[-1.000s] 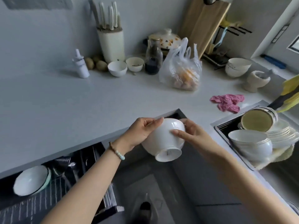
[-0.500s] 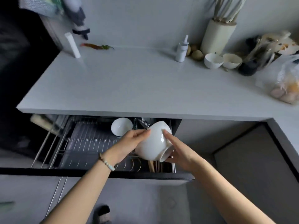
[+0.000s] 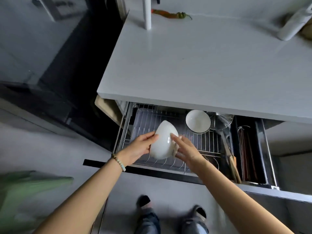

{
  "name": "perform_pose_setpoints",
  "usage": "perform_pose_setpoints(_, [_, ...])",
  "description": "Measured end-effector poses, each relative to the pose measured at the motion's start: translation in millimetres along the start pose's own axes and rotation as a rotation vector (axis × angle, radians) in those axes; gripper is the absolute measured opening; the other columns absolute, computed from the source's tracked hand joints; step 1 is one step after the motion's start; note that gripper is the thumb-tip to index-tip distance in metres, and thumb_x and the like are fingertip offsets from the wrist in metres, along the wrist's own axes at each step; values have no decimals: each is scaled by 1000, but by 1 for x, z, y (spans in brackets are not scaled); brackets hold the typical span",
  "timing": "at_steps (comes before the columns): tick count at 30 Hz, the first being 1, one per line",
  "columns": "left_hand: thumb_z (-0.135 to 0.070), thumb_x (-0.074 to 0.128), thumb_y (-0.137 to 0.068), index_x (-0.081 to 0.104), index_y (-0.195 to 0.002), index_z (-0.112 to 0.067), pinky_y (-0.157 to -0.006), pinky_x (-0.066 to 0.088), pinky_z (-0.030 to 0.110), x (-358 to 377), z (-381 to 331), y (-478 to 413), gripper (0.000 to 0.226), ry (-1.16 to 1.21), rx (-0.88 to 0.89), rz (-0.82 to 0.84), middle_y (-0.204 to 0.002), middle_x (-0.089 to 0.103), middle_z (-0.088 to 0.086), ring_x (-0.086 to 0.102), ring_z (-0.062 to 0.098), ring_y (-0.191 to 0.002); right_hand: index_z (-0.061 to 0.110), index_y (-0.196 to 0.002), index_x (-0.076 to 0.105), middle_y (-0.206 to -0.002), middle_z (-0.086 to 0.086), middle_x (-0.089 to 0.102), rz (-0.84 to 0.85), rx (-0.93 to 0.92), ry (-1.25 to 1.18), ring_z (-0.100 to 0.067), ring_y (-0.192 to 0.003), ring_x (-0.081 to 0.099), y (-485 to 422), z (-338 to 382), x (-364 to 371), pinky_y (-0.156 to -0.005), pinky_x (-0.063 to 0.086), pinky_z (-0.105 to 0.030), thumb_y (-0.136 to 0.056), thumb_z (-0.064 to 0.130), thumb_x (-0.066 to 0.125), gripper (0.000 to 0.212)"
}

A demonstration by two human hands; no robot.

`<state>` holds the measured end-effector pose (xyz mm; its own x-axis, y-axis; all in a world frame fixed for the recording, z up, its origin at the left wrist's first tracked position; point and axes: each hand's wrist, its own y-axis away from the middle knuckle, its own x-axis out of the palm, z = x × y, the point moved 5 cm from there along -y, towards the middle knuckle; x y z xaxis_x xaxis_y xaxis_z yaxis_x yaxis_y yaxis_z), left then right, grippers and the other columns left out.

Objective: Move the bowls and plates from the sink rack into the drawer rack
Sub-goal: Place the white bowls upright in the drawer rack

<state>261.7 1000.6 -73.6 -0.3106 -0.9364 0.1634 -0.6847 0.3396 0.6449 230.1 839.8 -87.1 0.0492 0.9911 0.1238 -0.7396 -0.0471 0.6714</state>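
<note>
A white bowl [image 3: 163, 142] is held on its side between both hands, its foot turned to the right. My left hand [image 3: 140, 146] grips its left wall and my right hand [image 3: 184, 148] holds the foot side. The bowl hangs just above the wire drawer rack [image 3: 199, 146] in the open drawer under the counter. A second white bowl [image 3: 197, 121] leans upright at the back of that rack. The sink rack is out of view.
A metal strainer [image 3: 221, 119] lies behind the leaning bowl. Chopsticks and utensils fill the drawer's right compartment [image 3: 248, 149]. The grey countertop [image 3: 202, 65] overhangs the drawer, with a white tube [image 3: 146, 13], a chilli pepper [image 3: 170, 14] and a white bottle [image 3: 293, 21]. My feet [image 3: 170, 211] stand below.
The view swung left from the sink to the open drawer. Both hands carried the bowl down over the wire rack, and it turned onto its side.
</note>
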Motion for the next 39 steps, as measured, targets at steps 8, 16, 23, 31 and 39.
perform_pose_setpoints(8, [-17,53,-92,36,-141,-11,-95,45,35,-102,43,-46,52,96,-131,-61,-135,52,10,56,23,-115,11,-128,50,-123,-8,59,43,128,46,-19,-100,64,-96,-44,63,-71,57,-23,-87,41,65,54])
perform_pose_setpoints(16, [-13,56,-91,48,-132,-8,-71,55,17,-137,78,-78,41,-120,-162,-99,-114,60,3,61,14,-96,13,-138,40,-134,-11,50,80,263,134,-24,-105,58,-154,-88,75,-74,52,-28,-85,38,70,66])
perform_pose_setpoints(23, [-15,62,-87,54,-125,-4,-81,55,24,-160,82,-101,40,-298,-188,-77,-117,64,8,64,15,-94,13,-135,42,-124,-9,53,146,292,154,-21,-98,59,-183,-107,81,-73,52,-27,-86,39,67,60])
perform_pose_setpoints(31, [-11,63,-86,58,-118,-1,-65,55,13,-170,90,-102,33,-403,-258,11,-107,67,9,66,4,-75,17,-127,46,-118,-6,58,205,334,189,-19,-93,61,-190,-129,85,-76,54,-27,-86,38,67,50])
perform_pose_setpoints(39, [-8,64,-86,59,-116,5,-63,56,14,-169,94,-102,33,-537,-266,15,-112,66,18,66,19,-85,16,-135,45,-133,-12,54,200,392,150,-33,-115,60,-188,-151,95,-81,55,-34,-62,53,79,89])
